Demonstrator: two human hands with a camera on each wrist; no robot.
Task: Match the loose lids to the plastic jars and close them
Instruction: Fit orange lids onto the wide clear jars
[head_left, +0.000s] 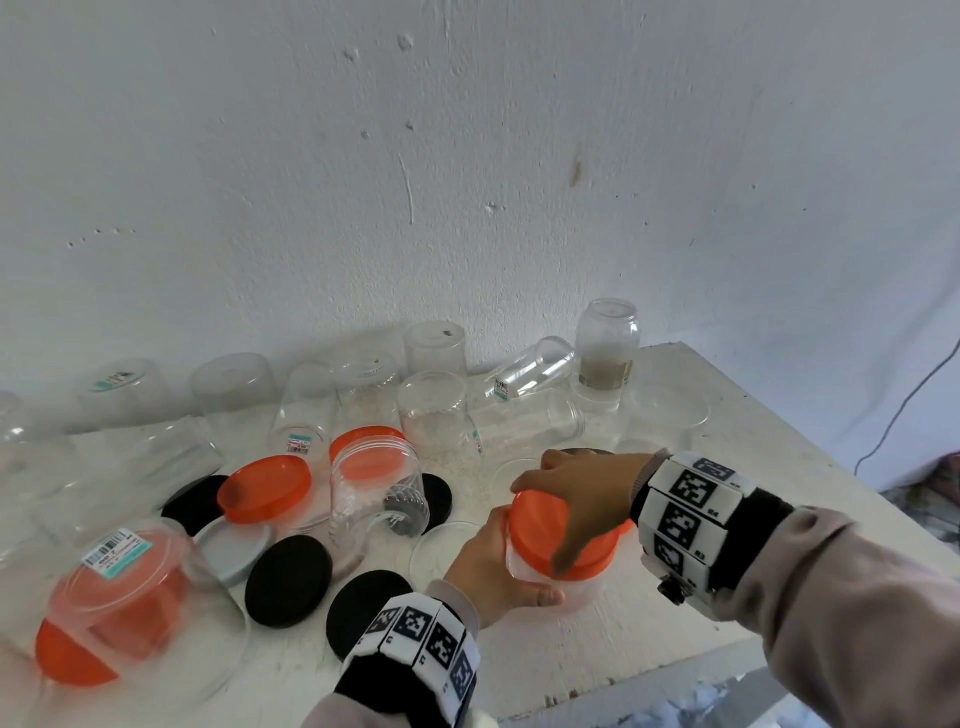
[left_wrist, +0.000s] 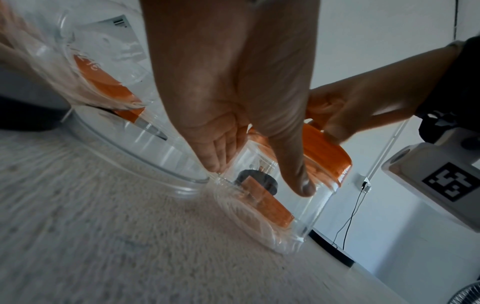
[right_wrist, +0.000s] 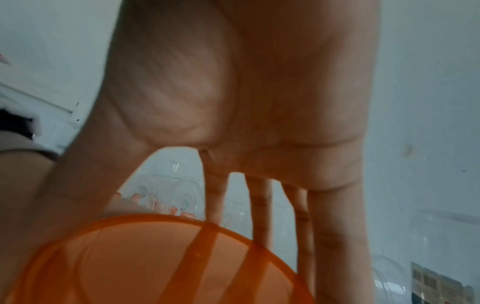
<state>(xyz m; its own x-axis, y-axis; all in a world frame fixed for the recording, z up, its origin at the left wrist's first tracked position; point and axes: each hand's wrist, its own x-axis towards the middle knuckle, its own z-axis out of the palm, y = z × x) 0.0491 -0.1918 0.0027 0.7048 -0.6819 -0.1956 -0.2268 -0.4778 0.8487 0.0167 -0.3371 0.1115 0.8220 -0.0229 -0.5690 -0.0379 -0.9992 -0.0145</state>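
A small clear plastic jar (head_left: 576, 587) stands near the table's front edge with an orange lid (head_left: 550, 535) on its mouth. My left hand (head_left: 493, 566) grips the jar's body from the left; in the left wrist view its fingers (left_wrist: 298, 176) wrap the clear wall of the jar (left_wrist: 298, 218). My right hand (head_left: 582, 493) comes down from above and grips the orange lid (left_wrist: 327, 156) around its rim. The right wrist view shows the thumb and fingers (right_wrist: 335, 236) spread round the orange lid (right_wrist: 155, 263). How far the lid is seated I cannot tell.
Several clear jars stand or lie along the wall, one upright jar (head_left: 374, 493) at centre. Loose black lids (head_left: 288, 579), orange lids (head_left: 265, 488) and a pale lid (head_left: 234, 553) lie left of my hands. A big inverted jar (head_left: 130, 597) covers orange parts at front left. The table edge (head_left: 675, 670) runs close in front.
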